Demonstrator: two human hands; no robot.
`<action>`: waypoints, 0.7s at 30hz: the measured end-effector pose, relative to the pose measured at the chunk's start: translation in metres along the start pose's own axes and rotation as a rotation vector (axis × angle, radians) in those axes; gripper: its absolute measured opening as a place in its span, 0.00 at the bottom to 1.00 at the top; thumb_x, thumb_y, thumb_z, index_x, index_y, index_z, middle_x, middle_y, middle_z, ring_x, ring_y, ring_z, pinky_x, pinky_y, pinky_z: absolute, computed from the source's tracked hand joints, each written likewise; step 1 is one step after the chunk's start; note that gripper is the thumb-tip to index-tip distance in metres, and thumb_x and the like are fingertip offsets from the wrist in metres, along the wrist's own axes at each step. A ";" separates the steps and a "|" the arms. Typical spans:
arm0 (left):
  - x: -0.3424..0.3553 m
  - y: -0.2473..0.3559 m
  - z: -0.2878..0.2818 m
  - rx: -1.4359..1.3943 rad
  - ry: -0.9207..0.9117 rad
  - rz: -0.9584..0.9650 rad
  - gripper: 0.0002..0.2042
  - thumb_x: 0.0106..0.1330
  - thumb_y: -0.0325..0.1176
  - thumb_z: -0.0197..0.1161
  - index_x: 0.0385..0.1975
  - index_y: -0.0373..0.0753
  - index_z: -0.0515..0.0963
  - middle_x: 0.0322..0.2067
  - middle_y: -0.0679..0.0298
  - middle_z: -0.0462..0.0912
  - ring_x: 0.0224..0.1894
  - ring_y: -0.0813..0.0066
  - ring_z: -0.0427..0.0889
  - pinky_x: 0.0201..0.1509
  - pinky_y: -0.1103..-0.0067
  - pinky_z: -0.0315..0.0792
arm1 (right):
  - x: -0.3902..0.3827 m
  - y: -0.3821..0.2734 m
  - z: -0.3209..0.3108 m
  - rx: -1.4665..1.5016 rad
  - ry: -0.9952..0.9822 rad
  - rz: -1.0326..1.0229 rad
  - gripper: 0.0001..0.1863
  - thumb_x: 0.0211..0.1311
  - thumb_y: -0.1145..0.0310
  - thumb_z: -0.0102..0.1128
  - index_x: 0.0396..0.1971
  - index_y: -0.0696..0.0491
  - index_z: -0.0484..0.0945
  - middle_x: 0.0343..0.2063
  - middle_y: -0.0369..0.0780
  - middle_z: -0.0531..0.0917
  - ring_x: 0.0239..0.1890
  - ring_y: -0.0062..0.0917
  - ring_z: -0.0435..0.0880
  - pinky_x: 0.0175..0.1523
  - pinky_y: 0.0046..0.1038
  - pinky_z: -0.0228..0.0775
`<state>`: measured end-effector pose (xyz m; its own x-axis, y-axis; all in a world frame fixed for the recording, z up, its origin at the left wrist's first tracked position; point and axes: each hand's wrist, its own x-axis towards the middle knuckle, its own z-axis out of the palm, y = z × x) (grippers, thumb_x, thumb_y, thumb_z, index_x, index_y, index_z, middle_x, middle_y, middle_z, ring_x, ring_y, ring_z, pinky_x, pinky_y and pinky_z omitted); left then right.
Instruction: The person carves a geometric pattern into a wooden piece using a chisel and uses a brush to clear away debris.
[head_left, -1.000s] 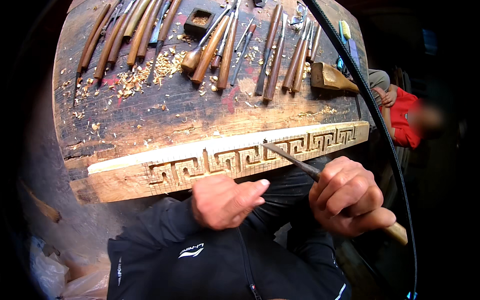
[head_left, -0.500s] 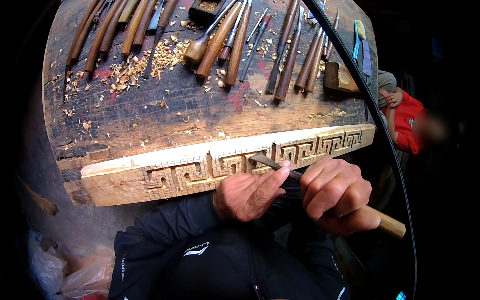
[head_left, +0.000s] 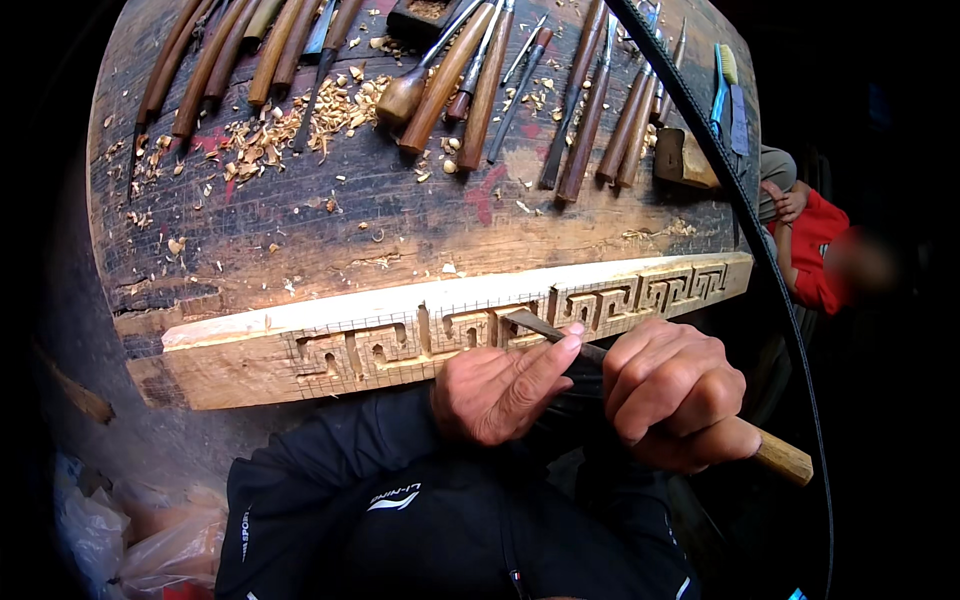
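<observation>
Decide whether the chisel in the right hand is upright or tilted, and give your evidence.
Tilted: the chisel slants across the view, handle end beyond the right hand at lower right, blade over the carved beam.

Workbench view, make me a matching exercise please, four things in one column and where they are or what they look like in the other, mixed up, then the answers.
1. chisel
2. carved strip
3. wood shavings
4. brush

A. scattered loose on the bench
B. blue handle, pale yellowish bristles
C. gripped by the right hand
D. along the bench's near edge, angular grooves cut into it

Pairs: 1-C, 2-D, 3-A, 4-B
</observation>
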<state>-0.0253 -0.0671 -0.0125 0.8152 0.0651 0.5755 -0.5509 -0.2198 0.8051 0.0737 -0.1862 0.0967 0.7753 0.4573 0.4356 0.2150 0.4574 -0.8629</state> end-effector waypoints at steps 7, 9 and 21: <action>0.000 0.001 0.000 -0.011 0.005 -0.018 0.34 0.67 0.24 0.79 0.71 0.20 0.72 0.54 0.40 0.92 0.34 0.62 0.96 0.29 0.75 0.84 | 0.001 0.002 0.000 -0.018 -0.003 0.006 0.35 0.92 0.43 0.42 0.19 0.48 0.60 0.12 0.38 0.77 0.06 0.18 0.64 0.12 0.22 0.54; -0.001 0.000 0.000 -0.010 0.008 -0.025 0.34 0.68 0.24 0.79 0.72 0.21 0.72 0.54 0.40 0.92 0.35 0.61 0.96 0.29 0.74 0.84 | 0.003 0.000 0.000 -0.055 -0.015 0.053 0.35 0.92 0.43 0.41 0.19 0.48 0.59 0.11 0.36 0.76 0.06 0.17 0.63 0.11 0.20 0.53; -0.008 -0.001 0.005 -0.078 0.078 -0.048 0.28 0.74 0.24 0.74 0.70 0.19 0.73 0.53 0.37 0.91 0.38 0.60 0.97 0.31 0.74 0.87 | 0.009 0.004 0.011 -0.083 -0.077 0.088 0.35 0.91 0.43 0.45 0.19 0.48 0.59 0.11 0.37 0.75 0.07 0.18 0.63 0.13 0.23 0.51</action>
<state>-0.0304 -0.0724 -0.0181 0.8263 0.1504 0.5427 -0.5260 -0.1384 0.8392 0.0747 -0.1717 0.1000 0.7463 0.5515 0.3728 0.1986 0.3500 -0.9155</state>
